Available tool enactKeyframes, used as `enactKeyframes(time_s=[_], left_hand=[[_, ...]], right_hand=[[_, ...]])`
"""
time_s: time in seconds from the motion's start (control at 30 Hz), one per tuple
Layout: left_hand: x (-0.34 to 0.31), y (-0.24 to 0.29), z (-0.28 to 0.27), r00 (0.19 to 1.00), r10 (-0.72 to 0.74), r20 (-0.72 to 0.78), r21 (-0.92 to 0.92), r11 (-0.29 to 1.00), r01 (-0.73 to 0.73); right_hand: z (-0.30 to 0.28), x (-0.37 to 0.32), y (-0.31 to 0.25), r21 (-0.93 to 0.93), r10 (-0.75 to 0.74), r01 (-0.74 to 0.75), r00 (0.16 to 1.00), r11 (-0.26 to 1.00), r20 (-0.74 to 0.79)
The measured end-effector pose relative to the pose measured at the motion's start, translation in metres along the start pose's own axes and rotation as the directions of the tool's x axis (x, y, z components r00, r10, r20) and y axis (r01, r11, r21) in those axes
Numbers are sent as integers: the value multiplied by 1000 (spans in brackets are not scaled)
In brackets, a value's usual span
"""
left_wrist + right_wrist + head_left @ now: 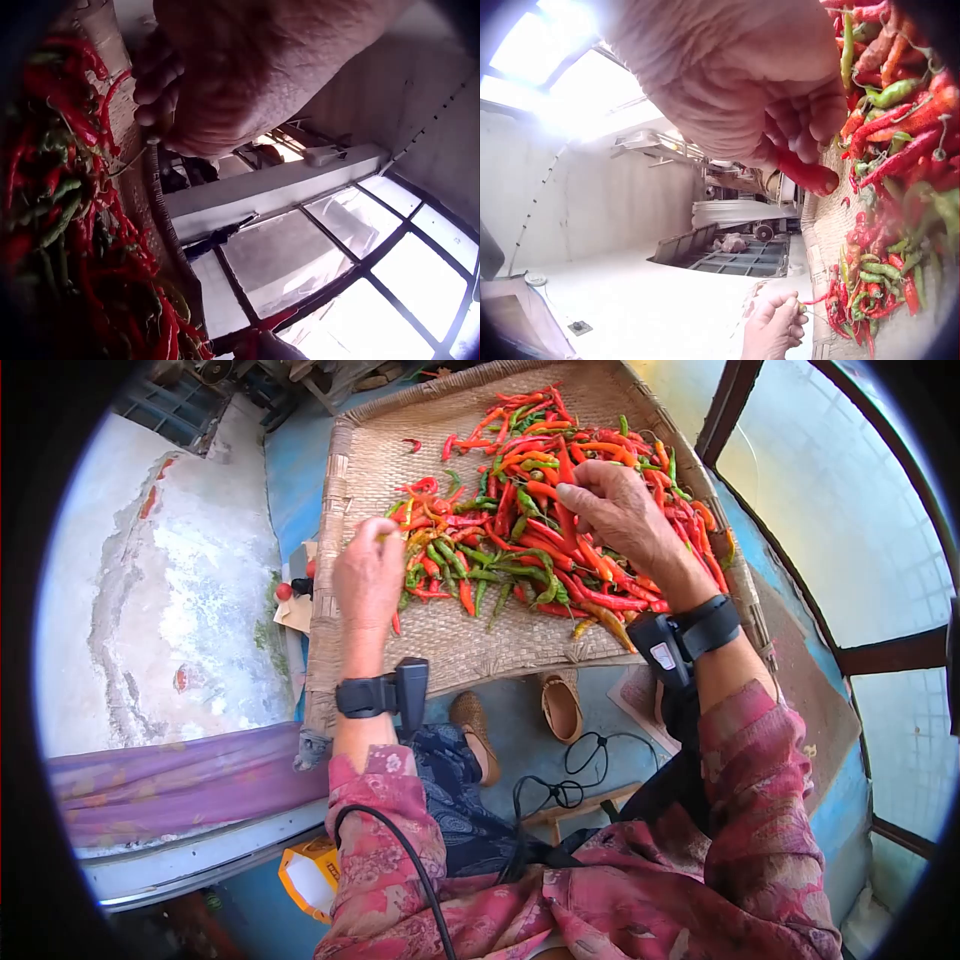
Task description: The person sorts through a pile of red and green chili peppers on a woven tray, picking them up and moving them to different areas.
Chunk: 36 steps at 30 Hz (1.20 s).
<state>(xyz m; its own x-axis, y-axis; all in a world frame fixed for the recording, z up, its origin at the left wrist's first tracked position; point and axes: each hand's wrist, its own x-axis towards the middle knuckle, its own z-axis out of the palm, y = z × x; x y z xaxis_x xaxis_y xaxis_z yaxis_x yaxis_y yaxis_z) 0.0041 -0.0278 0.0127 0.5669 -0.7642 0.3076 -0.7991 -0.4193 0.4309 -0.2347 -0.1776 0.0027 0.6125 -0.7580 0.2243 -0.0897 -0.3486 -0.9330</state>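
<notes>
Red, orange and green chili peppers lie heaped in a shallow woven tray. Over the right part of the heap, my right hand grips a large red chili pepper; its blunt end sticks out past the fingers in the right wrist view. My left hand is at the tray's left side, beside a smaller cluster of chili peppers. Its thumb and fingers pinch a small chili pepper, mostly hidden by the fingers, with a thin stem showing.
A raised woven rim borders the tray. Below the tray's near edge are a shoe and a black cable on the blue floor. A glazed window frame stands at right, a purple cloth at left.
</notes>
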Motion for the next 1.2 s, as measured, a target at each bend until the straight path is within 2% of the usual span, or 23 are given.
enactKeyframes(time_s=[0.03, 0.07, 0.1, 0.17, 0.2, 0.23, 0.3, 0.33, 0.4, 0.43, 0.5, 0.57, 0.63, 0.7, 0.77, 0.83, 0.87, 0.9, 0.93, 0.97, 1.03, 1.1, 1.2], left_hand=[[-2, -3, -5, 997, 57, -47, 90, 995, -52], [-3, -4, -8, 999, 33, -23, 178, 984, -28], [-5, -2, -5, 999, 33, -19, 167, 985, -29], [-12, 12, 8, 997, 81, 13, -191, 978, -77], [-15, 16, 18, 983, 95, 159, -392, 920, -26], [-25, 38, 19, 960, 163, 226, -522, 853, -22], [-34, 50, 38, 919, 285, 271, -665, 746, -36], [-35, 52, 39, 920, 284, 270, -669, 743, -33], [-32, 55, 38, 895, 251, 368, -548, 836, -9], [-29, 54, 34, 895, 250, 369, -548, 836, -8], [-19, 45, 23, 943, 112, 313, -369, 929, 12], [-9, 24, 16, 994, 45, 99, -226, 974, -22], [4, -6, 7, 998, -52, 17, -1, 999, 52], [9, -32, 4, 986, 50, -158, 261, 965, -7], [7, -27, 3, 965, 121, -233, 288, 956, -51], [4, -12, 13, 947, 256, -193, 150, 962, -229], [2, 3, 24, 990, 136, -42, -121, 983, -140], [-4, 22, 38, 975, 221, 19, -357, 912, -200], [-9, 44, 46, 937, 337, 96, -270, 915, -301], [-17, 70, 74, 772, 631, -79, -82, 767, -636], [-24, 85, 95, 788, 615, 31, -12, 789, -615], [-22, 79, 114, 810, 579, 93, 33, 811, -584], [-20, 83, 104, 829, 532, 175, 69, 833, -549]], right_hand=[[4, 0, 1, -9, -34, 34, 999, 999, 3], [8, 1, 4, -16, -16, 16, 1000, 1000, -3], [12, 2, 5, -8, 19, -19, 1000, 1000, 21], [25, 1, 1, 118, 51, -55, 998, 991, 38], [31, 2, 3, 92, 8, -15, 998, 996, 70], [34, -2, -4, 257, 37, -81, 984, 963, 173], [46, -2, -6, 277, 86, -125, 985, 953, 150], [50, 0, -5, 190, 5, -28, 993, 981, 122], [48, -2, -3, 196, -2, -24, 992, 980, 130], [46, -2, -5, 204, -10, -18, 991, 979, 134], [34, -2, -9, 114, -48, 35, 992, 993, 113], [14, 4, 1, -132, -156, 153, 988, 979, -12], [-11, 5, 16, -418, -197, 159, 979, 894, -50], [-28, 0, 29, -684, -190, 82, 978, 725, -84], [-37, -4, 36, -721, -140, 44, 987, 692, -74], [-39, -6, 49, -768, 3, -11, 1000, 641, -11], [-38, -7, 48, -796, 36, 6, 999, 606, 35], [-36, -8, 48, -796, 37, 5, 999, 605, 35], [-34, -10, 47, -769, 33, 43, 996, 638, 83], [-32, -12, 46, -740, 25, 80, 991, 667, 129], [-26, -15, 34, -720, 107, 59, 977, 692, 183], [-13, -19, 22, -815, 282, -12, 941, 579, 186], [-6, -27, 28, -835, 229, 76, 944, 545, 236]])
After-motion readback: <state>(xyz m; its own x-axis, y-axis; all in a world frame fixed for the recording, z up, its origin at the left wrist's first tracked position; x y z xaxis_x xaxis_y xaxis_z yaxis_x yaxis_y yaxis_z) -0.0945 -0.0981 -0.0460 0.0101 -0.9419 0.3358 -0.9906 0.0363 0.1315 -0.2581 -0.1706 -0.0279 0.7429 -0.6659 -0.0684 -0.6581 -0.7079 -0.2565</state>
